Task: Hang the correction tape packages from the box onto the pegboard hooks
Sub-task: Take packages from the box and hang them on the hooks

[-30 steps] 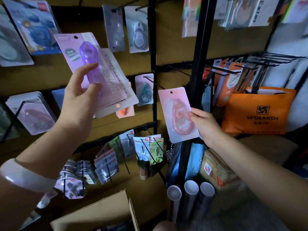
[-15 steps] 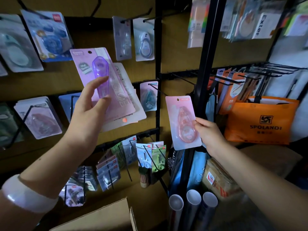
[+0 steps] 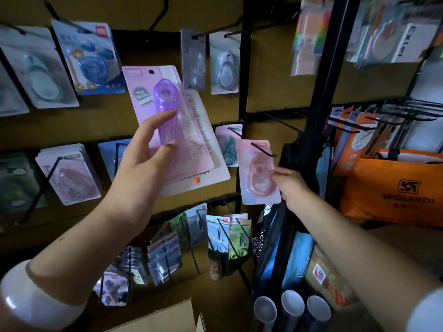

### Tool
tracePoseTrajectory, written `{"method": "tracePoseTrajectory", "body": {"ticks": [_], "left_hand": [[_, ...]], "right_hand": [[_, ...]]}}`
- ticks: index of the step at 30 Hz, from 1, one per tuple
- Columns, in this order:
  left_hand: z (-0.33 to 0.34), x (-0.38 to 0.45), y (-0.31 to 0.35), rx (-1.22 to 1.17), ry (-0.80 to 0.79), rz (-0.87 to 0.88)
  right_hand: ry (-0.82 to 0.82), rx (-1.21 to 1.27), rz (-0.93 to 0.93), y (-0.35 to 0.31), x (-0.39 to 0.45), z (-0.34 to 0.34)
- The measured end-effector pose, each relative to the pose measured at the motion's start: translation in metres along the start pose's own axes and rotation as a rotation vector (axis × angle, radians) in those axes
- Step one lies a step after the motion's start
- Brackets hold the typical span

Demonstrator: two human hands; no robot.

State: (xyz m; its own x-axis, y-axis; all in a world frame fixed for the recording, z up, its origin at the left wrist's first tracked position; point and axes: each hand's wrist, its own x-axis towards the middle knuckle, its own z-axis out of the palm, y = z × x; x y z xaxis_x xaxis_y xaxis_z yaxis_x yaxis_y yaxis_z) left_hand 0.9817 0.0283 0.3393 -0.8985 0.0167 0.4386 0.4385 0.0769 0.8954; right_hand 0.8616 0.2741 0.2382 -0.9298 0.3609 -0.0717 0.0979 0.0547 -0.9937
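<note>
We face one pegboard (image 3: 72, 123) hung with packages. One cardboard box (image 3: 153, 319) sits at the bottom edge. Left hand (image 3: 141, 164) grasps two stacked cards, purple package (image 3: 167, 116) in front. Right hand (image 3: 290, 185) pinches one pink package (image 3: 259, 171), its top threaded on one hook (image 3: 263, 150).

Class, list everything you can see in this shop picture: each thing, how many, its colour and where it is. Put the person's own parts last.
purple package: one, front of a stack in the left hand
pink package: one, at a black hook, centre
hung packages: many, mixed colours, on the pegboard
orange bag: one, right
tubes: three, grey, bottom
cardboard box: one, brown, bottom edge
bracelet: one, white, left wrist
left hand: holds the stack
right hand: pinches the pink package
</note>
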Motion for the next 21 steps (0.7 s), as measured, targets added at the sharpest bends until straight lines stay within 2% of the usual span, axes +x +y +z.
{"method": "tracePoseTrajectory", "body": {"ticks": [5, 9, 13, 18, 21], "left_hand": [[-0.004, 0.017, -0.004, -0.045, -0.009, -0.040], [-0.012, 0.031, -0.008, -0.090, 0.057, -0.078], [-0.020, 0.039, -0.010, -0.105, 0.088, -0.085], [-0.029, 0.041, -0.013, -0.093, 0.097, -0.126], [-0.028, 0.038, -0.012, -0.079, 0.119, -0.112]], "right_hand": [[0.010, -0.041, -0.006, -0.009, 0.041, 0.036], [0.046, -0.083, 0.057, -0.009, 0.077, 0.064], [0.013, -0.184, 0.038, -0.026, 0.093, 0.080], [-0.090, -0.232, 0.068, -0.023, 0.091, 0.080], [-0.032, -0.377, 0.054, -0.010, 0.076, 0.072]]}}
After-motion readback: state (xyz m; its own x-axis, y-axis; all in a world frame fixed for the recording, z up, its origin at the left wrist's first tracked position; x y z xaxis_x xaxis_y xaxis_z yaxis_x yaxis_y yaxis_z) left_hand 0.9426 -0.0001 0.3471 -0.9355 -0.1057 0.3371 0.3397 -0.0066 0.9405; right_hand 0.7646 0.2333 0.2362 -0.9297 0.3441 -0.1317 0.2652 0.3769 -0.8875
